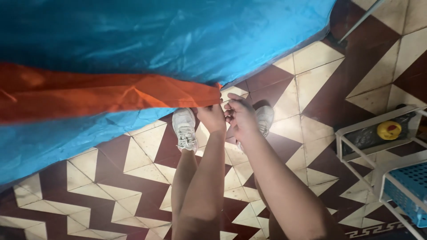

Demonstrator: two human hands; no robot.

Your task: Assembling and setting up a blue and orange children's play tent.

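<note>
Fabric: one blue sheet [178,35] with one orange band [102,95], spread above the floor [102,182].
Left hand [211,116]: fingers pinching the orange corner.
Right hand [240,116]: fingers curled, pinching beside it.
Shoes: two white [185,129].
Racks: two [382,133].

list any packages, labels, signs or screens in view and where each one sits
No packages, signs or screens show clearly.
Yellow round thing: on the white rack at right, with a small red mark on top; too small to tell whether it is a label.
Blue basket: lower right on the rack, perforated, no label visible.
</note>
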